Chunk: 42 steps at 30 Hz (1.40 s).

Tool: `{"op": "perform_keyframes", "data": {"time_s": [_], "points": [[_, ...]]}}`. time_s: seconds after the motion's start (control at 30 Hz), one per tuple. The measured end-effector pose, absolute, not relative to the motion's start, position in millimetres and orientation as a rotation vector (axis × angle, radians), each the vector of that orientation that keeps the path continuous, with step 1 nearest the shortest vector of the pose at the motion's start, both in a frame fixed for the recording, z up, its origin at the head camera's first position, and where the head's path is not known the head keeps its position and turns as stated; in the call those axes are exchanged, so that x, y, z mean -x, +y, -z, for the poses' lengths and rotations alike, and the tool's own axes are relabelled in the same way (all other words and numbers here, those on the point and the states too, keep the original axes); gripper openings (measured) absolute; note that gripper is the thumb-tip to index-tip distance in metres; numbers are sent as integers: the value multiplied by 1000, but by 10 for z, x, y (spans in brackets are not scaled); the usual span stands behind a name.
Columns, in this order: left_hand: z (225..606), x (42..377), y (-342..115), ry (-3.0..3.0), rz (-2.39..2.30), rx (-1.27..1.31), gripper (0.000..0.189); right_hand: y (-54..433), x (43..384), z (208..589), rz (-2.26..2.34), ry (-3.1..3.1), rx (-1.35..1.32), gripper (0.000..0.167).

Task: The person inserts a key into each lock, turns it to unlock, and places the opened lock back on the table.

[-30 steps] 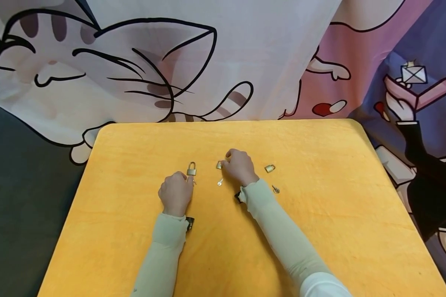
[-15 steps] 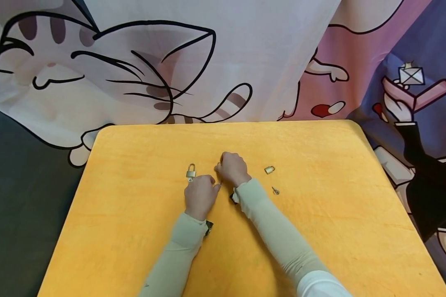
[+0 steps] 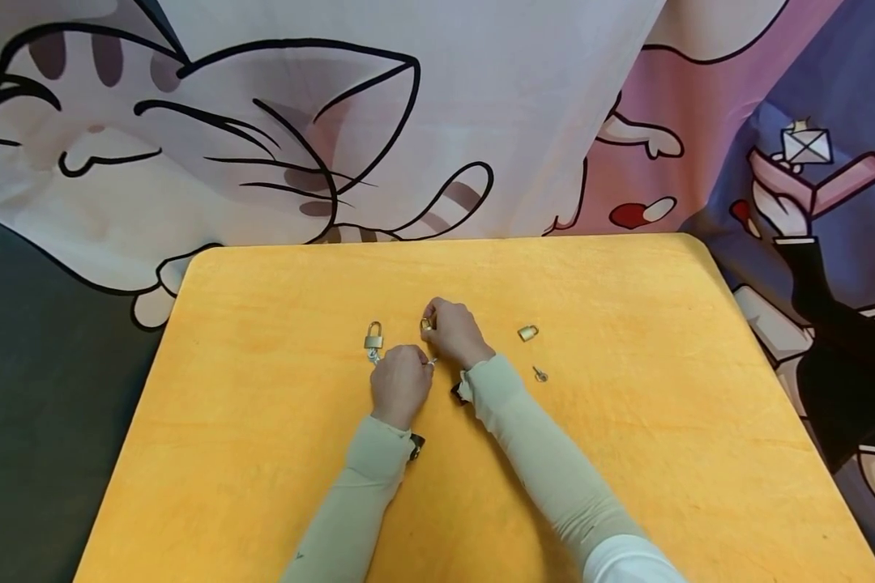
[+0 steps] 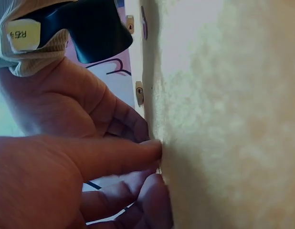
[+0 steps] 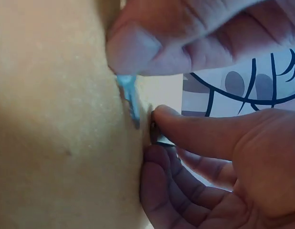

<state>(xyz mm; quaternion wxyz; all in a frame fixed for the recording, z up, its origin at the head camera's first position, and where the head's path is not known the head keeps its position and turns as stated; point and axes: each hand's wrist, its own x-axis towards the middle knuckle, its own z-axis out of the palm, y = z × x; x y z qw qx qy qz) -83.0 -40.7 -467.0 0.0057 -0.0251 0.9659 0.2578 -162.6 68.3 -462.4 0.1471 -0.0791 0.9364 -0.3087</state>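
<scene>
In the head view, my left hand [image 3: 401, 385] is at the middle of the yellow table [image 3: 627, 453], with a small key [image 3: 433, 362] at its fingertips. The right wrist view shows that silvery key [image 5: 131, 102] pinched low over the tabletop, its blade pointing at the other hand. Just beyond, my right hand [image 3: 458, 332] holds a small brass padlock [image 3: 426, 324] between thumb and fingers. The fingers cover most of that padlock. Left of both hands, another brass padlock [image 3: 373, 341] lies with a key [image 3: 373, 355] directly below it.
To the right lie a third padlock [image 3: 528, 333] and a key [image 3: 540, 374], apart from each other. A cartoon-printed cloth [image 3: 525, 121] hangs behind the table's far edge. Black wrist mounts sit at both cuffs.
My left hand has moved right, from beside the left padlock to the middle key, and now pinches it. My right hand has shifted slightly left with its fingers on the middle padlock.
</scene>
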Motion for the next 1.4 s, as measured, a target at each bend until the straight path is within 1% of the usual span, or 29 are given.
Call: {"op": "perform_keyframes", "data": {"time_s": [0.13,0.33,0.6,0.77,0.9,1.07,1.13,1.4], "points": [[4705,828,-434,2989,-901,87,29,714,1615,4635,954,2649,266,3],[4751,834,-510,2901,-1172,109,18,866,1584,4632,1151,2585,267,5],[4687,891,-613,2749,-1498,207,9,990,1467,4576,1371,2539,226,12],[4666,901,-634,2564,-1704,288,3,1017,1375,4593,1618,2407,147,19],[4652,912,-636,2452,-1874,307,9,1011,1356,4609,1885,2201,38,27],[4632,926,-630,2319,-2076,290,14,1004,1366,4621,2110,1949,-68,29],[4623,928,-632,2281,-2131,278,16,1011,1377,4638,2139,1900,-88,28],[4270,861,-570,2232,-2164,321,19,1019,1412,4673,2165,1807,-70,32]]}}
